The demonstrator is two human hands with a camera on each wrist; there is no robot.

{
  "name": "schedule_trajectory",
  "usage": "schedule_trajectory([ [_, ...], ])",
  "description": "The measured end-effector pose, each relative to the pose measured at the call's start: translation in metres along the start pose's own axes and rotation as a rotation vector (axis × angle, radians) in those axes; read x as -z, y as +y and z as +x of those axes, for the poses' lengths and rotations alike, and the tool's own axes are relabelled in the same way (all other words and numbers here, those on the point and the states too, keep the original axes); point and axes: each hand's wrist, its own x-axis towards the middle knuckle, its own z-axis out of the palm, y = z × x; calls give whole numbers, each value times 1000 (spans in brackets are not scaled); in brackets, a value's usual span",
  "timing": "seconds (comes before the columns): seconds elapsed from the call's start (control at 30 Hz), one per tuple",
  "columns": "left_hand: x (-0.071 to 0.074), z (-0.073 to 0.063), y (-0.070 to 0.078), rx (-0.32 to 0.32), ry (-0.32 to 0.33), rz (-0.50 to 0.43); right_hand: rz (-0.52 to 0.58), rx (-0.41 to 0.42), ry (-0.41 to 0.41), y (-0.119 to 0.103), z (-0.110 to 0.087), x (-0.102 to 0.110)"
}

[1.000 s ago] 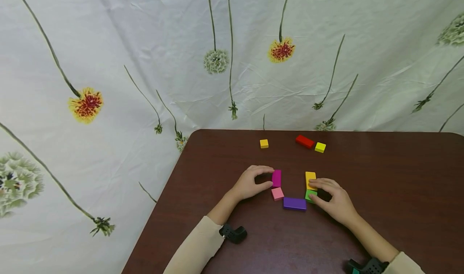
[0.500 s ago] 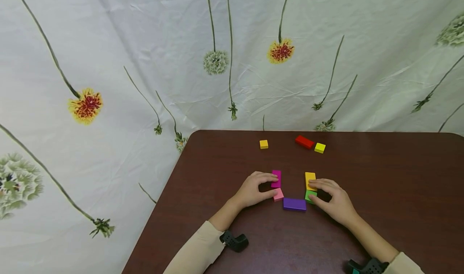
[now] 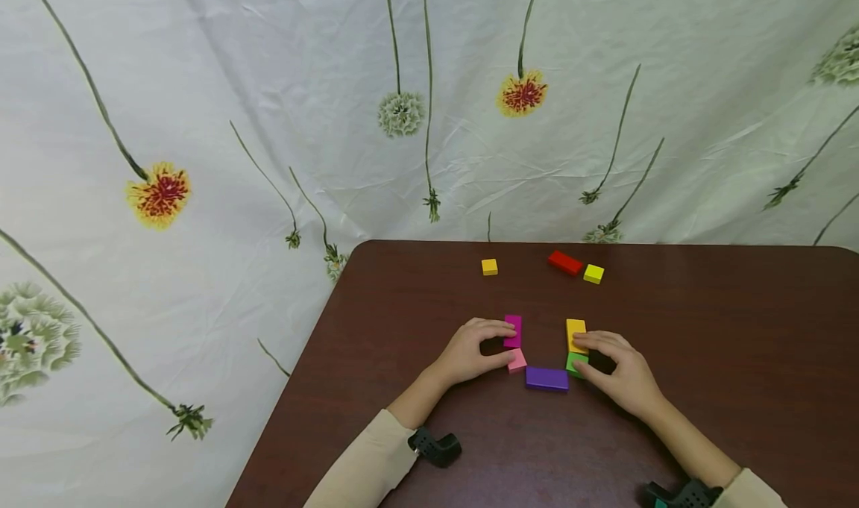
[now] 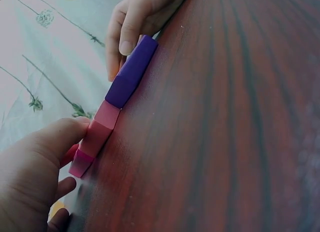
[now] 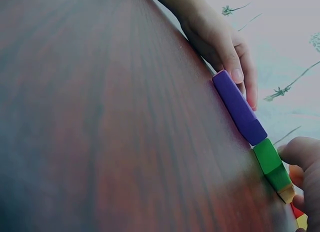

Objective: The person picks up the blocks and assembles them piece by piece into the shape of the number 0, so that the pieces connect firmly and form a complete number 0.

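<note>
On the brown table lie several blocks in a U shape. My left hand [image 3: 466, 353] touches its left side, the thumb at the pink block [image 3: 517, 361] and the fingertips on the magenta block [image 3: 513, 332]. A purple block [image 3: 546, 379] forms the near side, with neither hand on it. On the right side, my right hand [image 3: 624, 374] has its thumb against the green block [image 3: 575, 363] and its fingers on the orange-yellow block [image 3: 574, 329]. Pink and magenta blocks meet end to end, as do green and orange-yellow. The left wrist view shows the left thumb against the pink block [image 4: 100, 124].
Farther back on the table [image 3: 725, 329] sit a small orange-yellow block [image 3: 490, 267], a red block [image 3: 565, 262] and a small yellow block [image 3: 593, 274]. A flowered white cloth [image 3: 302, 68] hangs behind the table's far edge.
My left hand has shifted nearer, its thumb from the magenta block to the pink one, its fingers onto the magenta top. The pink block has turned slightly. My right hand stays in place.
</note>
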Motion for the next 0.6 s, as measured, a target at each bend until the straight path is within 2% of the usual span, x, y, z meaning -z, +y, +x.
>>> schedule_trajectory([
  [0.27, 3, -2, 1, 18, 0, -1, 179, -198, -63, -6, 9, 10],
  [0.4, 2, 0, 2, 18, -12, 4, 173, -251, -54, 6, 18, 19],
  [0.6, 1, 0, 2, 15, -8, 10, 114, -328, 30, 29, 47, 28],
])
